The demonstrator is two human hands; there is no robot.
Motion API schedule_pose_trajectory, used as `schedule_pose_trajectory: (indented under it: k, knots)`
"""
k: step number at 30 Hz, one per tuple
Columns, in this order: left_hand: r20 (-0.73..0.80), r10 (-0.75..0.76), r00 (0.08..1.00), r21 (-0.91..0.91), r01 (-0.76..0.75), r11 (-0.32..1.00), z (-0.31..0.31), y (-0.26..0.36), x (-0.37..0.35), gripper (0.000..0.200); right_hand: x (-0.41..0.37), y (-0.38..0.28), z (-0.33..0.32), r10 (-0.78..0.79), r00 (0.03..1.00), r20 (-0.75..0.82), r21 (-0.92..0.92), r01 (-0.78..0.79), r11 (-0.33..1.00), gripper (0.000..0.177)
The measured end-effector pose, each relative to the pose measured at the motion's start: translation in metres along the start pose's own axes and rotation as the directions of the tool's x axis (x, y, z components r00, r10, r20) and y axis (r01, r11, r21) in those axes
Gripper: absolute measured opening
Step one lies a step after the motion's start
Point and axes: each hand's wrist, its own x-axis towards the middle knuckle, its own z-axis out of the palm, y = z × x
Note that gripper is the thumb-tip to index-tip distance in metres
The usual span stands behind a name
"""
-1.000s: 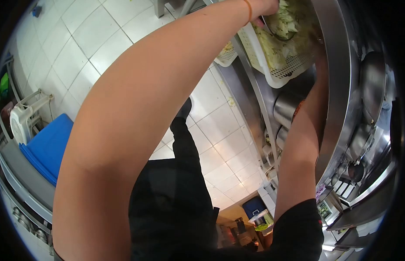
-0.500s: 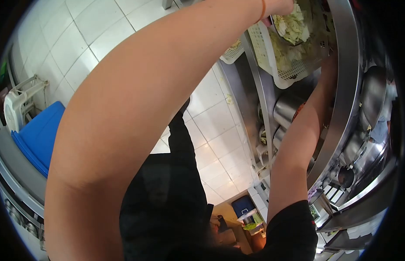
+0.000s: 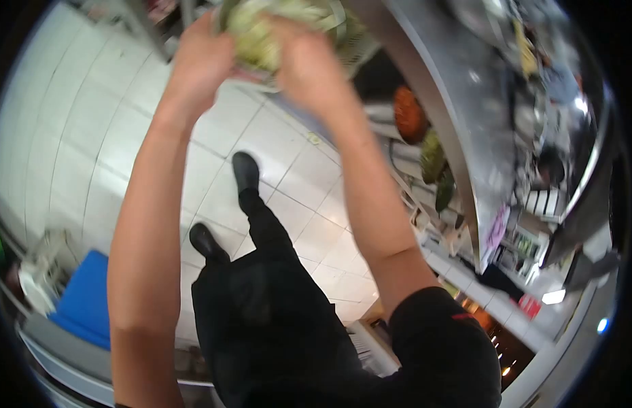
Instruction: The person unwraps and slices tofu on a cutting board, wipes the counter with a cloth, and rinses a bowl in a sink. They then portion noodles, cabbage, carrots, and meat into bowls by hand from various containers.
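Chopped pale green cabbage (image 3: 289, 17) fills a round bowl-like container (image 3: 223, 15) at the top of the view, partly cut off by the frame edge. My left hand (image 3: 202, 64) is closed on the container's left side. On its near right side, my right hand (image 3: 306, 64) reaches over the cabbage, with a finger or thumb stretched across it. That hand is smeared by motion, and its grip cannot be made out. A white perforated basket (image 3: 360, 49) shows behind my right hand, below the steel counter.
A steel counter edge (image 3: 431, 75) runs along the right. Beneath it are a container of orange-red food (image 3: 408, 114) and some green vegetables (image 3: 433, 156). A blue lid or panel (image 3: 85, 299) is at lower left. Cabbage scraps (image 3: 312, 138) lie on the tiled floor.
My left hand and the container of cabbage have moved left, away from the basket under the counter. My right hand has come out from beneath the counter to the cabbage. The view has turned.
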Motion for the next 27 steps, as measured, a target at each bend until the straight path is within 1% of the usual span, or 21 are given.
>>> schedule_pose_trajectory:
  k: [1,2,4,5,6,7,8,9,11,12,15,17,20,21,23,24,25,27]
  knots:
    - [-0.033,-0.045,0.998,-0.028,0.044,0.999,0.005,0.003,-0.013,0.036,-0.014,-0.007,-0.006,-0.095,0.992,-0.088,0.058,0.101,0.993,0.045]
    - [-0.025,-0.08,0.996,-0.054,0.079,0.995,0.008,0.0,-0.027,0.037,-0.031,-0.011,-0.023,-0.078,0.991,-0.11,0.039,0.083,0.996,0.045]
    - [-0.03,-0.168,0.985,-0.097,0.165,0.982,0.014,-0.011,-0.052,0.039,-0.065,-0.011,-0.059,0.054,0.987,-0.149,-0.021,-0.057,0.998,0.047]
    - [-0.041,-0.214,0.976,-0.121,0.208,0.971,0.018,-0.015,-0.063,0.04,-0.08,-0.001,-0.071,0.392,0.915,-0.092,0.082,-0.385,0.919,0.043]
    - [-0.017,-0.246,0.969,-0.136,0.241,0.961,0.019,-0.021,-0.076,0.039,-0.107,0.012,-0.082,0.682,0.731,-0.001,0.161,-0.673,0.722,0.042]
    - [0.0,-0.282,0.959,-0.151,0.279,0.948,0.021,-0.027,-0.087,0.039,-0.139,0.077,-0.074,0.599,0.787,-0.147,-0.286,-0.613,0.736,0.031]
    - [0.003,-0.321,0.947,-0.162,0.317,0.934,0.024,-0.035,-0.096,0.037,-0.166,0.13,-0.08,0.644,0.756,-0.118,-0.448,-0.619,0.645,0.028]
    - [0.008,-0.354,0.935,-0.162,0.351,0.922,0.028,-0.043,-0.104,0.038,-0.183,0.173,-0.088,0.697,0.714,-0.061,-0.531,-0.615,0.583,0.028]
    - [-0.017,-0.392,0.92,-0.143,0.386,0.911,0.043,-0.051,-0.119,0.038,-0.196,0.223,-0.094,0.776,0.631,0.02,-0.575,-0.627,0.525,0.029]
    - [-0.004,-0.411,0.912,-0.128,0.407,0.904,0.048,-0.059,-0.123,0.039,-0.198,0.239,-0.097,0.803,0.595,0.042,-0.589,-0.634,0.501,0.029]
    - [-0.005,-0.448,0.894,-0.068,0.446,0.892,0.062,-0.077,-0.131,0.04,-0.202,0.256,-0.102,0.837,0.546,0.044,-0.608,-0.65,0.455,0.03]
    - [0.043,-0.464,0.885,-0.126,0.465,0.876,0.075,-0.087,-0.129,0.043,-0.207,0.256,-0.102,0.838,0.544,0.027,-0.596,-0.664,0.451,0.031]
    - [0.072,-0.435,0.897,-0.107,0.441,0.891,0.091,-0.096,-0.121,0.044,-0.218,0.253,-0.104,0.834,0.551,-0.023,-0.563,-0.697,0.444,0.032]
    - [0.067,-0.436,0.897,-0.1,0.441,0.892,0.099,-0.098,-0.119,0.044,-0.224,0.253,-0.106,0.833,0.551,-0.048,-0.547,-0.712,0.44,0.032]
    - [0.096,-0.398,0.912,-0.138,0.408,0.902,0.112,-0.104,-0.109,0.051,-0.229,0.246,-0.107,0.823,0.56,-0.09,-0.493,-0.744,0.452,0.033]
    - [0.115,-0.411,0.904,-0.173,0.426,0.888,0.116,-0.113,-0.103,0.054,-0.235,0.244,-0.11,0.817,0.562,-0.126,-0.456,-0.765,0.456,0.033]
    - [0.115,-0.409,0.905,-0.172,0.424,0.889,0.121,-0.115,-0.098,0.054,-0.241,0.241,-0.113,0.809,0.561,-0.175,-0.409,-0.789,0.459,0.034]
    - [0.121,-0.431,0.894,-0.182,0.447,0.876,0.13,-0.121,-0.091,0.047,-0.252,0.234,-0.121,0.788,0.548,-0.28,-0.299,-0.83,0.471,0.035]
